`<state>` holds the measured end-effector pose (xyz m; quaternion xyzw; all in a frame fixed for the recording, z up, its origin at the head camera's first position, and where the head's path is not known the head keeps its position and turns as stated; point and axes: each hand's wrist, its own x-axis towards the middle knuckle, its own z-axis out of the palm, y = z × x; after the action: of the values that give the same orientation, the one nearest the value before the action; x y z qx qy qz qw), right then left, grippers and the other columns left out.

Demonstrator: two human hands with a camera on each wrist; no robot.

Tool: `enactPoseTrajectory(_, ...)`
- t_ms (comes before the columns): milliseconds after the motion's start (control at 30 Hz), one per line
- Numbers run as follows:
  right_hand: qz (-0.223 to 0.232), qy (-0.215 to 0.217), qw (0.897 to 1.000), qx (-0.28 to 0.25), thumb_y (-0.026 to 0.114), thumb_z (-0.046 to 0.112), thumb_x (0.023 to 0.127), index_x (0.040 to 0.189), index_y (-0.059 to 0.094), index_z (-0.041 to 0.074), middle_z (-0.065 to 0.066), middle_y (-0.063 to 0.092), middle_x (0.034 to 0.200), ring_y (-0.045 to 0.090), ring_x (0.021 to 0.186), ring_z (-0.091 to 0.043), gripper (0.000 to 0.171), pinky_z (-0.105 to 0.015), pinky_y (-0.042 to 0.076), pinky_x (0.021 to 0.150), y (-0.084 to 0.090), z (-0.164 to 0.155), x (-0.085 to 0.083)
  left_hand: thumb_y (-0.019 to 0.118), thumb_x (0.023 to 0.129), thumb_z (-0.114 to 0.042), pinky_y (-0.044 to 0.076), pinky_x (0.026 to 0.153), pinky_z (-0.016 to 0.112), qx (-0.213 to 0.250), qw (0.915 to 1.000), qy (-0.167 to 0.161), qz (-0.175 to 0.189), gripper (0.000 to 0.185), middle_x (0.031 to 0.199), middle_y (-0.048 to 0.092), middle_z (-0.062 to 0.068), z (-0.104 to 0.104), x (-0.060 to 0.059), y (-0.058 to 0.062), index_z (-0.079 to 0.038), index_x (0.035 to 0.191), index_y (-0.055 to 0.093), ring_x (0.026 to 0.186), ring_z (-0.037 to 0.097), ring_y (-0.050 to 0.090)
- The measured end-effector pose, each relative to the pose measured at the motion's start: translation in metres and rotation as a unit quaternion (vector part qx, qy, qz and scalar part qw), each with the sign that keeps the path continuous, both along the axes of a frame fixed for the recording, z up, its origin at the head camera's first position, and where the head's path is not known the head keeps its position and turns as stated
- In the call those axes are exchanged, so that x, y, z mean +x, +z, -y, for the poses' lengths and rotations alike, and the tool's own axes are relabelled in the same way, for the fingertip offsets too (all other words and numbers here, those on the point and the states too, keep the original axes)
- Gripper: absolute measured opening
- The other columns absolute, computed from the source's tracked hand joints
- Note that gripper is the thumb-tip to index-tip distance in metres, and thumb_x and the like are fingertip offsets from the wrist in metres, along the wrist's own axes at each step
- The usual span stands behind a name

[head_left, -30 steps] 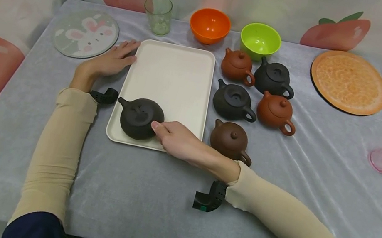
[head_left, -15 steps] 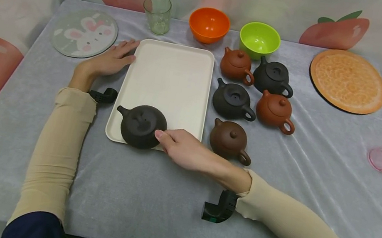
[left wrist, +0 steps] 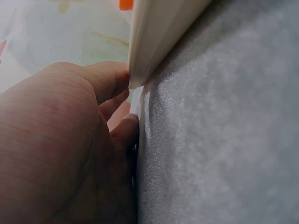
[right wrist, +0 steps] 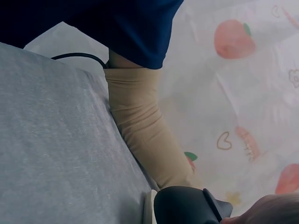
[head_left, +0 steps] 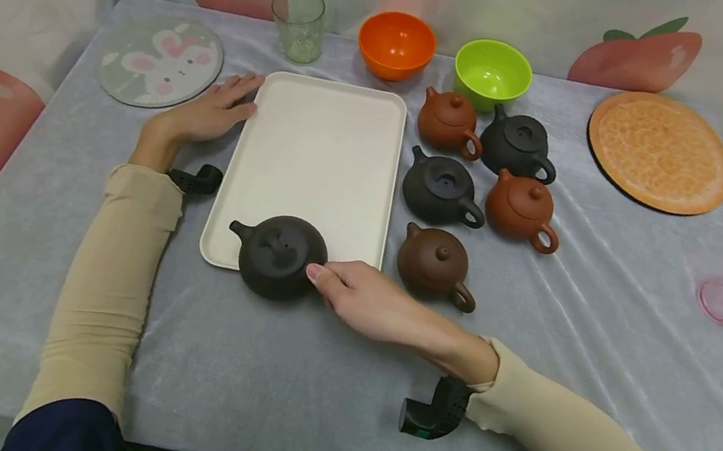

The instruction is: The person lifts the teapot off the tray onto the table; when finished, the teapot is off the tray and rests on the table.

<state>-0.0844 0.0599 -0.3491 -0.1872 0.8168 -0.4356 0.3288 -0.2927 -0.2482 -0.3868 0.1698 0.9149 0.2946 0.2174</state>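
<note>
Dark teapot (head_left: 277, 256) sits at the near edge of the cream tray (head_left: 317, 146), overhanging the rim toward the near side, spout pointing left. The right hand (head_left: 366, 304) has its fingers curled round the pot's right side, where the handle would be; the handle itself is hidden behind those fingers. The left hand (head_left: 208, 114) lies flat with relaxed fingers, its thumb touching the tray's far left rim, which the left wrist view confirms.

Judging from how things lie, the pot looks partly off the tray, neither fully on it nor set on the grey cloth (head_left: 279, 371). Five other teapots (head_left: 447, 188) stand in a cluster just right of the tray, none touched.

Whether the pot's base is lifted or dragging on the rim cannot be told. The right wrist view shows only the pot's dark top and spout (right wrist: 194, 205), a sleeve and the backdrop. The left wrist view is filled by the hand and cloth.
</note>
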Motion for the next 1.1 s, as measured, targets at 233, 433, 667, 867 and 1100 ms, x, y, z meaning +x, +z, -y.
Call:
enactPoseTrajectory(233, -0.008, 0.007, 1.0, -0.006, 0.04, 0.033, 0.106, 0.067, 0.048, 0.013, 0.004, 0.038, 0.059, 0.035, 0.054, -0.012, 0.045, -0.024, 0.031, 0.057, -0.003, -0.006, 0.004, 0.026, 0.107, -0.039, -0.016, 0.12, 0.044, -0.005, 1.0, -0.002, -0.002, 0.062, 0.164, -0.009, 0.01, 0.001, -0.001, -0.001, -0.016, 0.158, 0.0, 0.15, 0.024, -0.018)
enactPoseTrajectory(433, -0.003, 0.012, 1.0, -0.01, 0.04, 0.035, 0.106, 0.067, 0.046, 0.013, 0.004, 0.037, 0.058, 0.033, 0.052, -0.012, 0.045, -0.023, 0.03, 0.056, -0.005, -0.011, 0.009, 0.026, 0.107, -0.038, -0.016, 0.12, 0.044, 0.0, 1.0, -0.002, 0.0, 0.062, 0.164, -0.009, 0.009, 0.001, -0.001, -0.001, -0.016, 0.158, 0.0, 0.149, 0.023, -0.019)
enactPoseTrajectory(667, -0.002, 0.015, 1.0, -0.018, 0.04, 0.033, 0.106, 0.066, 0.045, 0.013, 0.005, 0.036, 0.058, 0.033, 0.053, -0.011, 0.044, -0.022, 0.029, 0.056, -0.004, -0.016, 0.014, 0.026, 0.107, -0.039, -0.016, 0.12, 0.043, 0.005, 1.0, -0.002, 0.003, 0.062, 0.164, -0.01, 0.009, 0.0, -0.001, -0.001, -0.016, 0.158, -0.001, 0.149, 0.023, -0.02)
enactPoseTrajectory(867, -0.001, 0.015, 1.0, -0.018, 0.04, 0.032, 0.106, 0.066, 0.044, 0.014, 0.005, 0.035, 0.058, 0.03, 0.052, -0.01, 0.044, -0.023, 0.027, 0.054, -0.005, -0.021, 0.017, 0.026, 0.107, -0.039, -0.017, 0.119, 0.043, 0.004, 1.0, -0.002, 0.003, 0.062, 0.164, -0.011, 0.009, 0.001, -0.002, -0.001, -0.017, 0.158, -0.001, 0.149, 0.023, -0.02)
enactPoseTrajectory(1100, 0.007, 0.009, 1.0, -0.025, 0.041, 0.032, 0.106, 0.068, 0.046, 0.012, 0.005, 0.035, 0.058, 0.032, 0.053, -0.011, 0.043, -0.023, 0.029, 0.054, -0.006, -0.029, 0.02, 0.026, 0.107, -0.038, -0.017, 0.119, 0.045, -0.009, 1.0, 0.003, -0.002, 0.062, 0.164, -0.01, 0.01, 0.0, -0.003, -0.002, -0.016, 0.158, -0.001, 0.149, 0.024, -0.019)
